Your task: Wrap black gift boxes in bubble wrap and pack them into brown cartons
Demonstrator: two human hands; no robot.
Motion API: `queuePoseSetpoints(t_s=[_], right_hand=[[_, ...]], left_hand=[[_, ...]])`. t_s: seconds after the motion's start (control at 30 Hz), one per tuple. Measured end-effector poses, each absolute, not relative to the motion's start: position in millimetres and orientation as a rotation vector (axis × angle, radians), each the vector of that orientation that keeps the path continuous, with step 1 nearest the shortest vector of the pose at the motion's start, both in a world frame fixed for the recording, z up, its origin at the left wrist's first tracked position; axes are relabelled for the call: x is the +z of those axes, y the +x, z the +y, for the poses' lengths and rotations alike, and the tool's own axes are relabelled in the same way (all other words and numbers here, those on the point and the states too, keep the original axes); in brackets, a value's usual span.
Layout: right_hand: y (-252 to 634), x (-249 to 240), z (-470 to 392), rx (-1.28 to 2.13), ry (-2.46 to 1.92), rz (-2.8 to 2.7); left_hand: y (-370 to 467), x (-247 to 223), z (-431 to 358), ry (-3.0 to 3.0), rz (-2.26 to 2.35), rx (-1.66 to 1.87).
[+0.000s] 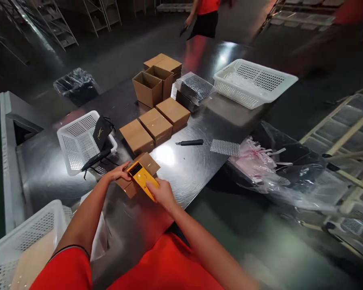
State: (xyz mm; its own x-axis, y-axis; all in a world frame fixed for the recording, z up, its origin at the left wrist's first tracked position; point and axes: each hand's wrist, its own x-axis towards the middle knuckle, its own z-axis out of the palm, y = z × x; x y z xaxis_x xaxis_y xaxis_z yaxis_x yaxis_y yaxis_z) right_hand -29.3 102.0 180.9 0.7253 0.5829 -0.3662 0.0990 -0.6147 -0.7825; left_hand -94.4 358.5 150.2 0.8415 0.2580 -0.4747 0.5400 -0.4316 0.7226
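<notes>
An orange-yellow box [145, 180] with a dark opening at its upper left end is tilted over a cardboard box [151, 164] with spread flaps. My right hand [161, 191] grips its lower right end, thumb on top. At the opening end is my left hand [120, 172], its fingers apart and touching or close to the box edge; whether it bears any weight is unclear. Three closed cardboard boxes [155, 125] stand in a row just beyond. A black cutter knife [191, 142] lies to their right on the metal table [181, 161].
White baskets stand at left [67, 149], with black pouches [102, 133], at lower left [56, 209] and far right [278, 90]. Open boxes [148, 86] and bubble-wrapped items [195, 86] are behind. A plastic bag [260, 165] hangs at the right edge. A person [204, 20] stands beyond.
</notes>
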Motion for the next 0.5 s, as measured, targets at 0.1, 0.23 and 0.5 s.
queuePoseSetpoints(t_s=[0.1, 0.23, 0.5], right_hand=[[-15, 202, 135, 0.846, -2.258, -0.511], [-9, 211, 150, 0.881, -2.305, -0.476], [-15, 211, 148, 0.881, -2.309, -0.484]], left_hand=[[-94, 155, 376, 2.034, 0.665, -0.353], [-115, 161, 340, 2.521, 0.814, -0.184], [-124, 156, 270, 2.933, 1.049, 0.021]])
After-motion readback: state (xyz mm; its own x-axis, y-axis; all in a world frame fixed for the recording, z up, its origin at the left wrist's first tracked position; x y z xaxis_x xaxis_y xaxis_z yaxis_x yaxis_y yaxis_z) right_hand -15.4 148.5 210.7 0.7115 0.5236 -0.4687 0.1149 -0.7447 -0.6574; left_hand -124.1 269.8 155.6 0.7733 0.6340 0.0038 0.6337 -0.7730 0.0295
